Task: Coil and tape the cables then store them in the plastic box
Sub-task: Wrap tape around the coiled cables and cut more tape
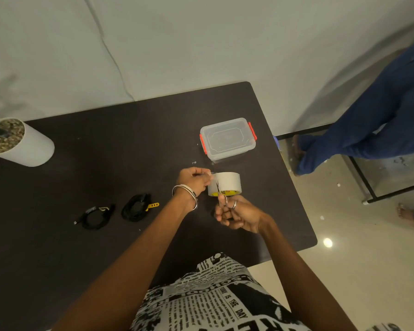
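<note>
A roll of clear tape [228, 182] stands on the dark table [129, 144]. My left hand [193, 180] pinches the free end of the tape, pulled out to the left of the roll. My right hand [234, 215] holds small scissors [221, 194], whose blades point up at the stretched tape strip. Two coiled black cables lie to the left: one with a yellow tie [136, 207] and another [95, 215] further left. The clear plastic box [228, 137] with red clips sits closed behind the tape roll.
A white cylindrical planter [22, 143] stands at the table's left edge. The table's right edge runs close to the box. Beyond it, a person in blue trousers [368, 125] stands on the floor, and a bare foot [409, 216] shows at far right.
</note>
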